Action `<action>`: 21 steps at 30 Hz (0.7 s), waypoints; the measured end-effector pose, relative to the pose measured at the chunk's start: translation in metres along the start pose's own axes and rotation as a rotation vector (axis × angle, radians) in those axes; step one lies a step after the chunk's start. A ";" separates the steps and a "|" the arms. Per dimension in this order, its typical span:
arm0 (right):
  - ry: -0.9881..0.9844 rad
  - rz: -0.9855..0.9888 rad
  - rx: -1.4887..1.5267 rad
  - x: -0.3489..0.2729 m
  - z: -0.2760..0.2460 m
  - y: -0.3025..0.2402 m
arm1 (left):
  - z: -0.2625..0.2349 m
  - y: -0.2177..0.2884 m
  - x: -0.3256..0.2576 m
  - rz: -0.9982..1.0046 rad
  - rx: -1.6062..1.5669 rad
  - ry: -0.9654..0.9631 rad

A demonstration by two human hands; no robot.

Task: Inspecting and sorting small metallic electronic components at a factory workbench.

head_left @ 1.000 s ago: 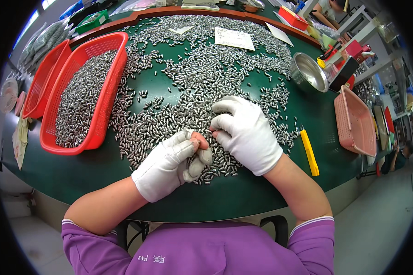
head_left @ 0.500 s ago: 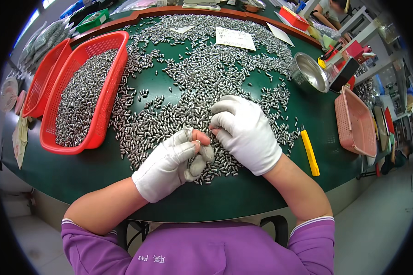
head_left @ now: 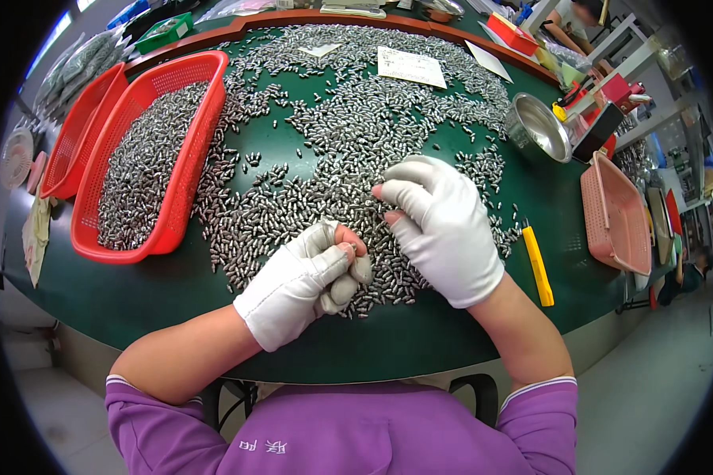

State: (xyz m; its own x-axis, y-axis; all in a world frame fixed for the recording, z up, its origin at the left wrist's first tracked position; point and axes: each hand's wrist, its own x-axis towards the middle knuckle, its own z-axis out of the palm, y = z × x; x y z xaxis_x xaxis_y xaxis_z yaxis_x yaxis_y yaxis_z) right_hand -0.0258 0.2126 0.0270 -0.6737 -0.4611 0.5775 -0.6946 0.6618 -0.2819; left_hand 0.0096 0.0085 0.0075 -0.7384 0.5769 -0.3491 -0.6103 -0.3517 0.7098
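Note:
A wide spread of small silvery metal parts, short and ridged with tapered ends, covers the table in front of me. My left hand, in a white glove with thumb and index fingertips bare, is closed in a pinch over the near edge of the spread. A tiny silvery piece barely shows at those fingertips; the other fingers curl under. Just to the right, my right hand, gloved the same way, hovers over the parts. Its bare thumb and index tips are apart, with nothing clearly seen between them.
A red basket full of the same parts stands at left, another red basket beside it. At right are a steel bowl, a yellow-handled cutter and a pink basket. A paper slip lies on the parts.
My right hand has drawn away from the left, a little to the right, and its thumb and index have parted. My left hand keeps its pinch nearly in place.

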 end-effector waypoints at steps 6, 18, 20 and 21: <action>-0.107 0.172 -0.121 -0.011 0.004 0.015 | -0.001 -0.002 0.001 0.011 -0.017 -0.002; -0.096 0.134 -0.090 -0.009 0.006 0.016 | -0.003 0.000 0.001 -0.006 -0.052 -0.033; -0.108 0.120 -0.096 -0.008 0.005 0.016 | -0.005 -0.001 0.001 0.008 -0.047 -0.056; -0.108 0.121 -0.097 -0.008 0.004 0.016 | -0.006 -0.002 0.002 0.021 -0.042 -0.080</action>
State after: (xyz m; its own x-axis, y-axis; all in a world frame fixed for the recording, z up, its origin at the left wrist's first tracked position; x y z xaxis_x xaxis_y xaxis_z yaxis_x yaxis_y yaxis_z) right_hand -0.0326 0.2242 0.0145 -0.7775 -0.4323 0.4567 -0.5830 0.7677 -0.2660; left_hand 0.0079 0.0059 0.0023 -0.7269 0.6256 -0.2831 -0.6077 -0.3941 0.6895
